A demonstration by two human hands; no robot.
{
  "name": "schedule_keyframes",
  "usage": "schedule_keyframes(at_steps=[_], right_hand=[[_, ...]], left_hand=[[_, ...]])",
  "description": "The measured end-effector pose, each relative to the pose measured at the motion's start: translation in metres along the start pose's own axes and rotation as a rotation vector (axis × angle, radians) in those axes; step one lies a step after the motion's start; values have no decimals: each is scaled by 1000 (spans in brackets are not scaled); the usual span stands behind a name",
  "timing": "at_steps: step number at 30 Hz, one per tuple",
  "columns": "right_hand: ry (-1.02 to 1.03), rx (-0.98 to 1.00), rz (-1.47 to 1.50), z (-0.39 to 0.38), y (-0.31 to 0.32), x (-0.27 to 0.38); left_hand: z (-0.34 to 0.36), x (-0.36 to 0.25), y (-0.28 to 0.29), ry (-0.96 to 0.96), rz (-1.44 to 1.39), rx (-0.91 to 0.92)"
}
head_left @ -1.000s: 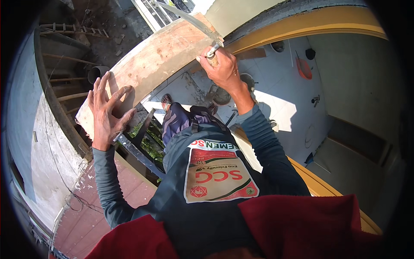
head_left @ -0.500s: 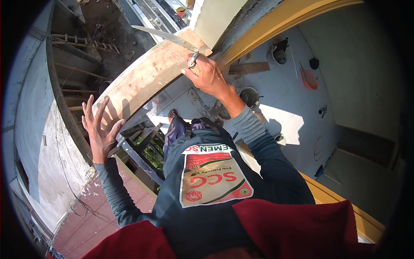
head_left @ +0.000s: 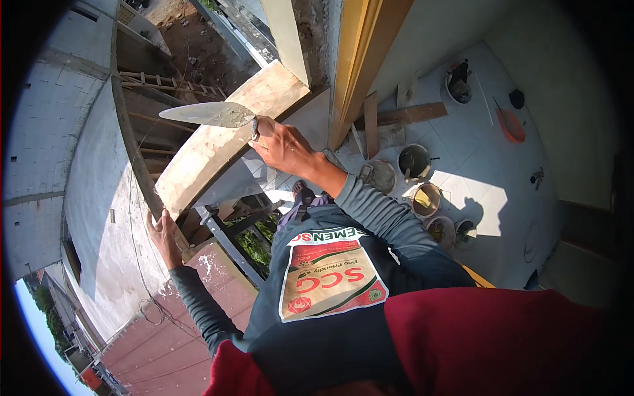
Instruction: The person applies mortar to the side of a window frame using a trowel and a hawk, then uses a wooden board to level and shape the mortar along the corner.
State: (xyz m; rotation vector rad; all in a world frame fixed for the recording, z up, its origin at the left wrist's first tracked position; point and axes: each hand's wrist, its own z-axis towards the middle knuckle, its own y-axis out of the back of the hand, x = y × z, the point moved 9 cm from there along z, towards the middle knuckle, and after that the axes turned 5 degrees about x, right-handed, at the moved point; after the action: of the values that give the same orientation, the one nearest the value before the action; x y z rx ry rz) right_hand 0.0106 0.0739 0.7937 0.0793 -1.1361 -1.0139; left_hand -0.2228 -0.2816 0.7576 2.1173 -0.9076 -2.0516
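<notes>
My right hand (head_left: 285, 142) is closed round the handle of a pointed trowel (head_left: 208, 114). The trowel's blade, smeared grey near the handle, points left above a long pale ledge (head_left: 228, 125). Tan and patchy on top, the ledge runs from the window-side wall down to the lower left. At its near left end is my left hand (head_left: 165, 239), with the fingers stretched out and the fingertips at the ledge's corner. Nothing shows in that hand.
Below on the tiled floor stand several buckets (head_left: 414, 162), and loose boards (head_left: 413, 113) lie near an orange basin (head_left: 510, 125). A yellow frame (head_left: 356, 59) rises right of the ledge. To the left are a curved plastered wall (head_left: 99, 198), hanging wires and a red roof (head_left: 155, 317).
The trowel and my right hand have moved left and down along the ledge. My left hand has shifted from lying spread on the ledge to its end corner. The view has turned.
</notes>
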Motion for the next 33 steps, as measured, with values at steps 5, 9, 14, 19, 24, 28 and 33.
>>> schedule_keyframes(at_steps=[5,9,14,19,24,28,33], right_hand=[[-48,-28,-81,7,14,-24],[-194,-31,-170,9,42,-48],[-112,-51,-235,6,45,-49],[-126,-3,-225,10,43,-42],[-187,8,-241,11,45,-47],[-211,25,-260,12,45,-45],[-180,23,-285,13,46,-41]], left_hand=[[-10,12,9,15,-54,-28],[0,7,3,35,-55,-30],[8,20,-11,54,-269,47],[10,20,-16,-11,-263,85],[13,18,-18,-57,-215,81],[9,12,-19,-55,-222,74],[9,12,-18,-55,-187,84]])
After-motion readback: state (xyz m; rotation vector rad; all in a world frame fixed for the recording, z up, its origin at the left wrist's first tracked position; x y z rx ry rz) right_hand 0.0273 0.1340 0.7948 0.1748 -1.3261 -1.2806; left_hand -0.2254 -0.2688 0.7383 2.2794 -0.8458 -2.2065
